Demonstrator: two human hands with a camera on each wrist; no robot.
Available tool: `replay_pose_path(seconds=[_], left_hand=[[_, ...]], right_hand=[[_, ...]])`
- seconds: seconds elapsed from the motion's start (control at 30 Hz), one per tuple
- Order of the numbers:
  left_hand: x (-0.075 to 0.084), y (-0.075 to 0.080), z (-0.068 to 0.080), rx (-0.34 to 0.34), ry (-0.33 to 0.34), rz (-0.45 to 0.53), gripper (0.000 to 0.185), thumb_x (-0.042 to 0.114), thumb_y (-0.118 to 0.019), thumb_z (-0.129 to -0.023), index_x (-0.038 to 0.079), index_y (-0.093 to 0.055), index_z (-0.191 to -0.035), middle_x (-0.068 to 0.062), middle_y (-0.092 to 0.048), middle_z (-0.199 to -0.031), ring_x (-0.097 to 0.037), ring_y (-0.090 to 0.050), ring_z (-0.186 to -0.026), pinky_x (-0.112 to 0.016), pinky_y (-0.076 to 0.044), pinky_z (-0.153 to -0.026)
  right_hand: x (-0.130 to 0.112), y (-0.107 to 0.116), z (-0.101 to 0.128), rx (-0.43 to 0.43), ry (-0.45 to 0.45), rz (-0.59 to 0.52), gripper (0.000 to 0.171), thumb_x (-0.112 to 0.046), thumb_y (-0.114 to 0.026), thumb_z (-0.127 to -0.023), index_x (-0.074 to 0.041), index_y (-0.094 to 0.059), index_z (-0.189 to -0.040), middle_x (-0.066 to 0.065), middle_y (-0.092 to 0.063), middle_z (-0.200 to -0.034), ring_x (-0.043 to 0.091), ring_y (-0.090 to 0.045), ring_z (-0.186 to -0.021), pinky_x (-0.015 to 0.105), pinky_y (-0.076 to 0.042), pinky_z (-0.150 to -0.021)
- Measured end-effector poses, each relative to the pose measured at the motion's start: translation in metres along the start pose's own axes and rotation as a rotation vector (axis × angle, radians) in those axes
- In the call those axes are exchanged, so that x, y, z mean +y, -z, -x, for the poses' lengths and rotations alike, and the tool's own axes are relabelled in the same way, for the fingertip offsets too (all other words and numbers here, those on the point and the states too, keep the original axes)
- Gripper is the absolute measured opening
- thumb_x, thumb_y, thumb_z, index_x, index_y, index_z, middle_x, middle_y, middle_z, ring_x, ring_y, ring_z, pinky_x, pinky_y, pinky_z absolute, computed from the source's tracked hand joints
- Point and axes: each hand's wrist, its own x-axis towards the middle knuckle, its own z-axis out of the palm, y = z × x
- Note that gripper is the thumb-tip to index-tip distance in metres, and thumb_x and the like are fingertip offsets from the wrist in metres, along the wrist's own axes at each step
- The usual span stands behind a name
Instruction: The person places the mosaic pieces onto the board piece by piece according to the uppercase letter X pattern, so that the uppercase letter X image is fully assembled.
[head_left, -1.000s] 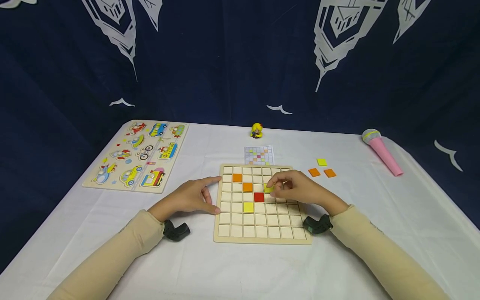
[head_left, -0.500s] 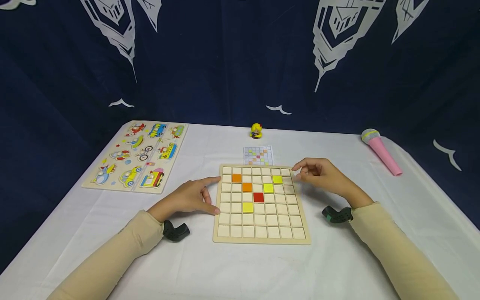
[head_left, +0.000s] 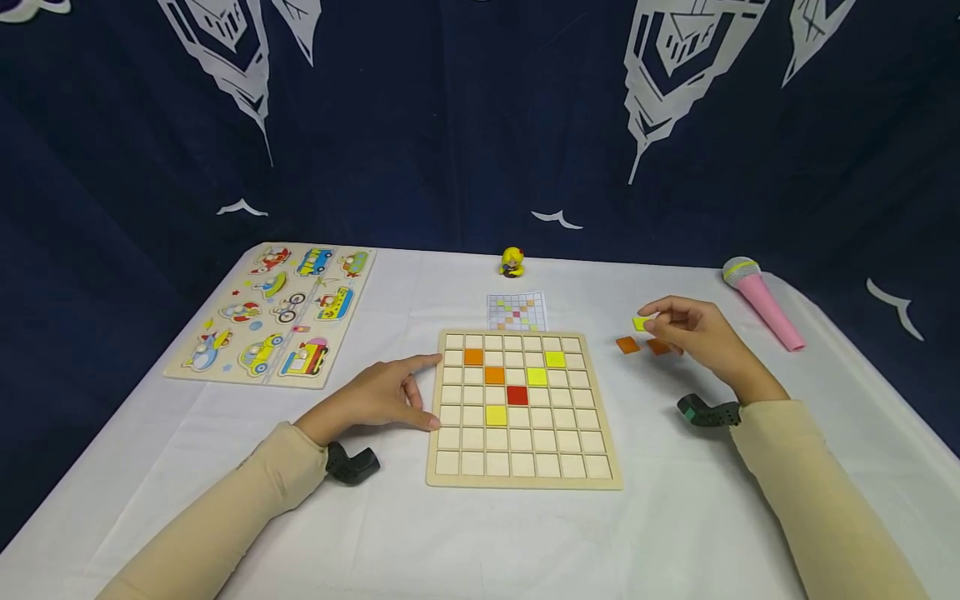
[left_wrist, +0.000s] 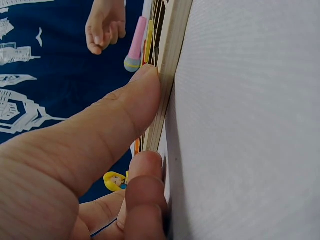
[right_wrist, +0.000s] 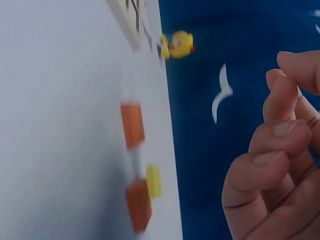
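Note:
A wooden grid board lies mid-table with two orange tiles, one red tile and three yellow tiles set in its cells. My left hand rests against the board's left edge. In the left wrist view the thumb and a finger of my left hand press that edge. My right hand hovers right of the board over a loose yellow tile and two loose orange tiles. The right wrist view shows the right hand with loosely curled fingers, holding nothing, apart from the yellow tile.
A vehicle peg puzzle lies at the back left. A small yellow figure and a pattern card sit behind the board. A pink toy microphone lies at the far right. Dark blue cloth hangs behind the white table.
My right hand has lifted off the board's upper right cells and moved right to the loose tiles, uncovering two yellow tiles on the board. The left hand has stayed put.

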Motion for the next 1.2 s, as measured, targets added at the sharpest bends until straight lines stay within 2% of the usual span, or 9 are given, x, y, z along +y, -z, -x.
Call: replay_pose_path(seconds=[0.07,0.23,0.37,0.5,0.67,0.77,0.87,1.2], left_hand=[[0.0,0.0,0.0,0.0,0.001,0.001,0.101,0.028,-0.099,-0.08,0.002,-0.046,-0.163,0.0,-0.068,-0.08,-0.015,-0.056,-0.065,-0.031,-0.043,-0.065],[0.001,-0.001,0.0,-0.005,0.009,0.005,0.101,0.028,-0.099,-0.08,0.003,-0.046,-0.163,0.0,-0.068,-0.081,-0.016,-0.056,-0.065,-0.029,-0.042,-0.064],[0.002,-0.002,0.001,-0.006,0.015,0.009,0.101,0.027,-0.099,-0.08,0.003,-0.046,-0.163,0.0,-0.068,-0.081,-0.016,-0.055,-0.065,-0.03,-0.042,-0.064],[0.002,-0.001,0.002,-0.003,0.017,0.008,0.101,0.027,-0.099,-0.08,0.003,-0.046,-0.163,-0.001,-0.067,-0.081,-0.016,-0.055,-0.065,-0.03,-0.042,-0.064],[0.002,-0.001,0.002,-0.003,0.01,0.007,0.101,0.027,-0.099,-0.08,0.002,-0.046,-0.163,0.0,-0.068,-0.081,-0.016,-0.056,-0.065,-0.03,-0.043,-0.064],[0.002,-0.001,0.001,-0.004,0.01,0.006,0.101,0.028,-0.099,-0.08,0.003,-0.046,-0.163,0.0,-0.068,-0.081,-0.016,-0.056,-0.065,-0.03,-0.043,-0.065],[0.001,0.0,0.002,-0.007,0.016,0.006,0.101,0.028,-0.098,-0.081,0.003,-0.046,-0.163,0.0,-0.068,-0.082,-0.016,-0.056,-0.066,-0.03,-0.043,-0.065],[0.0,0.001,0.001,-0.005,0.004,0.002,0.101,0.027,-0.098,-0.08,0.003,-0.046,-0.163,0.0,-0.069,-0.081,-0.015,-0.057,-0.066,-0.03,-0.044,-0.065]], right_hand=[[0.007,0.008,0.001,0.013,-0.029,0.024,0.014,-0.011,-0.067,-0.107,-0.006,-0.07,-0.12,-0.003,-0.053,-0.071,0.016,-0.05,-0.062,0.032,-0.044,-0.061],[0.027,0.021,0.003,0.042,-0.097,0.007,0.014,-0.017,-0.065,-0.109,-0.026,-0.074,-0.113,-0.002,-0.053,-0.07,0.014,-0.051,-0.066,0.03,-0.043,-0.062],[0.041,0.027,0.004,0.04,-0.184,-0.04,0.017,-0.019,-0.067,-0.109,-0.034,-0.075,-0.112,-0.006,-0.06,-0.081,0.012,-0.053,-0.071,0.026,-0.048,-0.062],[0.05,0.029,0.005,0.007,-0.248,-0.018,0.016,-0.023,-0.068,-0.109,-0.024,-0.074,-0.124,-0.013,-0.065,-0.097,0.011,-0.056,-0.075,0.025,-0.051,-0.064],[0.054,0.028,0.005,-0.043,-0.257,0.027,0.04,-0.02,-0.069,-0.108,-0.002,-0.063,-0.143,-0.014,-0.064,-0.1,0.011,-0.054,-0.077,0.024,-0.05,-0.067],[0.056,0.028,0.003,-0.075,-0.253,0.055,0.047,-0.015,-0.07,-0.107,0.006,-0.057,-0.147,-0.014,-0.062,-0.102,0.009,-0.054,-0.081,0.024,-0.05,-0.067],[0.057,0.027,0.002,-0.098,-0.25,0.078,0.049,-0.011,-0.071,-0.105,0.009,-0.055,-0.148,-0.012,-0.061,-0.103,0.007,-0.054,-0.084,0.023,-0.05,-0.068],[0.053,0.026,0.0,-0.124,-0.262,0.176,0.049,-0.008,-0.074,-0.101,0.013,-0.059,-0.142,-0.004,-0.061,-0.098,0.007,-0.052,-0.075,0.023,-0.049,-0.065]])
